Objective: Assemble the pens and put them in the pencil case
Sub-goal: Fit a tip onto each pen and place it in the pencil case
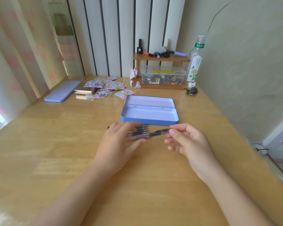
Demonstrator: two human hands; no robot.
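An open blue tin pencil case [149,122] lies on the wooden desk, lid flipped back, with nothing inside it. Just in front of it lie several dark pens [143,128] side by side, tips pointing right. My left hand [119,142] rests over their barrels and holds the clear barrel of one pen [147,135]. My right hand [188,141] pinches the black cap end of that same pen between thumb and forefinger. The pen spans the gap between both hands, slightly above the desk.
A closed lilac tin [62,91] lies far left beside scattered sticker sheets [108,88]. A small wooden shelf [161,58] with bottles, a clear plastic box [162,75], and a tall bottle [195,61] stand at the back. The desk's edge runs along the right.
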